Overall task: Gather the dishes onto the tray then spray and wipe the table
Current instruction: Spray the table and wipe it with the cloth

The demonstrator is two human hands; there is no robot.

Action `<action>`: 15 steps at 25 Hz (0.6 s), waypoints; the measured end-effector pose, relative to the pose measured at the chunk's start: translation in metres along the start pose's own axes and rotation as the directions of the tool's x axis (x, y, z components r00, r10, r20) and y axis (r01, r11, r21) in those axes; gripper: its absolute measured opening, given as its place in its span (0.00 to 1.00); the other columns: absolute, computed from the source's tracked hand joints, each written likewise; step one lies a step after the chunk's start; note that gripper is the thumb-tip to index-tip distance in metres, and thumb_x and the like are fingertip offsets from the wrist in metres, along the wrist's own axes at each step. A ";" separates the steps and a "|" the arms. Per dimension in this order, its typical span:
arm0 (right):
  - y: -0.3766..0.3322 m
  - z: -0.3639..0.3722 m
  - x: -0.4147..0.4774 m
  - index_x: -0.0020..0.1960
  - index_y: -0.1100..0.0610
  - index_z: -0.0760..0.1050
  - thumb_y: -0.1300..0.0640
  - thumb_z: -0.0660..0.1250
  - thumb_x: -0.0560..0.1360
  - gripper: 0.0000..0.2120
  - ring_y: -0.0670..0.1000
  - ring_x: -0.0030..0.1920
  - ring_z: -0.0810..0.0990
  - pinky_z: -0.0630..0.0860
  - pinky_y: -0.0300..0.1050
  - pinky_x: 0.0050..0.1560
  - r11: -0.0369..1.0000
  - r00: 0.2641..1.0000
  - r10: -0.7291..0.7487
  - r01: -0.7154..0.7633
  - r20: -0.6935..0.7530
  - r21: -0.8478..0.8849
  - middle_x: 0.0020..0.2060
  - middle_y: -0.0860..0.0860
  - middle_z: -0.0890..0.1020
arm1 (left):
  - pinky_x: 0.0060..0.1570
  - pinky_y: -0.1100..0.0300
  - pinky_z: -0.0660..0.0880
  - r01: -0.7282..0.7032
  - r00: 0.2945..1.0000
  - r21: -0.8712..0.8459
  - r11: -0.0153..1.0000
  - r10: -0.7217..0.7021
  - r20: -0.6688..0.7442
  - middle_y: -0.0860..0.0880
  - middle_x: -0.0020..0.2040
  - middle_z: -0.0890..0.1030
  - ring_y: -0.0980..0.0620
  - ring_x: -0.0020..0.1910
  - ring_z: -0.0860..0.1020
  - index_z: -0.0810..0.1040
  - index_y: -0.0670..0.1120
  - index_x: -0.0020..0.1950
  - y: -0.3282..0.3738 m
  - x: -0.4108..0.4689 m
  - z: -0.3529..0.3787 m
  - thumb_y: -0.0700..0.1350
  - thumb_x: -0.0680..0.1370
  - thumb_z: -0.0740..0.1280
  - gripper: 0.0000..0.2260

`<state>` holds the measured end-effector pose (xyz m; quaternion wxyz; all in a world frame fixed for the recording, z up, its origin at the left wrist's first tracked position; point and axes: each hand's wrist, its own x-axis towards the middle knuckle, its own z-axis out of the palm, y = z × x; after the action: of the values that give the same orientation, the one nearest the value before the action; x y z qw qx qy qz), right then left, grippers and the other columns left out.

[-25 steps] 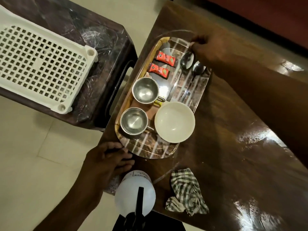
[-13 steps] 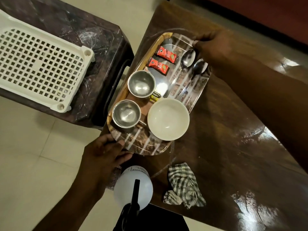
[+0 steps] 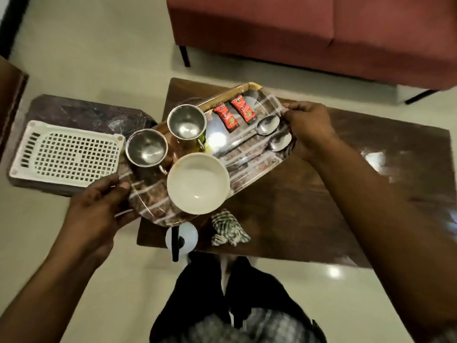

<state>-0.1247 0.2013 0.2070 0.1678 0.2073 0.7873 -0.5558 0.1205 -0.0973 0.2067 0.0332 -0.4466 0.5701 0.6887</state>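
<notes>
A patterned tray (image 3: 249, 167) is lifted off the dark wooden table (image 3: 309, 194) and hangs over its left part. On it stand a white bowl (image 3: 197, 183), two steel cups (image 3: 146, 148) (image 3: 186, 122), two spoons (image 3: 267, 125) (image 3: 279, 142) and two red sachets (image 3: 225, 117) (image 3: 243, 110). My left hand (image 3: 99, 209) grips the tray's near left end. My right hand (image 3: 309, 127) grips its far right end. A white spray bottle (image 3: 181, 237) and a checked cloth (image 3: 228, 229) sit at the table's near edge.
A dark side table (image 3: 81, 110) at the left carries a white slotted plastic rack (image 3: 66, 154). A red sofa (image 3: 309, 33) stands behind the wooden table. Pale tiled floor (image 3: 86, 58) surrounds everything. My legs (image 3: 235, 305) are at the bottom.
Both hands have raised the tray off the table and swung it toward the left. The view has pulled back and up, so the sofa and floor now show.
</notes>
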 end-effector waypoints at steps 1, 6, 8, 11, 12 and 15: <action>-0.003 -0.026 -0.018 0.50 0.58 0.84 0.64 0.70 0.82 0.05 0.59 0.46 0.90 0.87 0.53 0.45 1.000 1.000 0.002 -0.002 -0.007 -0.009 0.44 0.58 0.89 | 0.46 0.52 0.87 -0.019 1.000 0.023 1.000 0.018 0.005 0.48 0.48 0.88 0.50 0.45 0.86 0.84 0.47 0.63 0.013 -0.015 0.005 0.39 0.86 0.64 0.11; -0.008 -0.144 -0.108 0.54 0.59 0.84 0.62 0.70 0.83 0.04 0.49 0.40 0.87 0.82 0.45 0.43 0.998 0.997 -0.046 0.048 -0.055 0.035 0.45 0.56 0.88 | 0.43 0.49 0.83 -0.148 0.987 0.097 0.984 0.141 0.077 0.52 0.41 0.90 0.53 0.37 0.86 0.87 0.48 0.59 0.065 -0.087 0.033 0.39 0.85 0.66 0.10; -0.003 -0.177 -0.138 0.53 0.59 0.84 0.63 0.69 0.84 0.05 0.48 0.40 0.87 0.83 0.42 0.42 0.993 0.996 -0.042 0.049 -0.074 0.103 0.45 0.55 0.88 | 0.43 0.50 0.82 -0.181 0.977 0.100 0.978 0.168 0.129 0.53 0.39 0.89 0.54 0.36 0.86 0.87 0.48 0.57 0.079 -0.109 0.045 0.40 0.85 0.67 0.09; 0.011 -0.224 -0.175 0.50 0.56 0.84 0.63 0.69 0.83 0.07 0.49 0.42 0.87 0.84 0.43 0.43 0.976 0.994 -0.029 0.052 -0.110 0.210 0.43 0.53 0.89 | 0.31 0.59 0.82 -0.218 0.956 0.131 0.967 0.185 0.226 0.53 0.40 0.89 0.57 0.34 0.86 0.86 0.49 0.59 0.093 -0.142 0.069 0.40 0.85 0.66 0.10; 0.018 -0.239 -0.185 0.50 0.56 0.85 0.63 0.69 0.83 0.07 0.50 0.43 0.87 0.84 0.44 0.45 0.972 0.993 -0.016 0.043 -0.120 0.229 0.43 0.53 0.89 | 0.31 0.59 0.82 -0.221 0.952 0.142 0.965 0.181 0.248 0.52 0.42 0.90 0.56 0.36 0.87 0.86 0.49 0.59 0.094 -0.154 0.078 0.41 0.85 0.66 0.10; 0.044 -0.283 -0.208 0.52 0.59 0.84 0.64 0.68 0.84 0.06 0.50 0.44 0.87 0.84 0.47 0.49 0.943 0.989 0.037 0.013 -0.143 0.332 0.42 0.53 0.89 | 0.39 0.55 0.82 -0.241 0.939 0.163 0.957 0.188 0.287 0.46 0.50 0.90 0.50 0.41 0.88 0.87 0.49 0.61 0.086 -0.183 0.109 0.41 0.85 0.66 0.11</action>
<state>0.0671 0.4529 0.3669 0.0753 0.2778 0.6915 -0.6626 0.1195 0.0462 0.3863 0.0781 -0.2786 0.6707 0.6830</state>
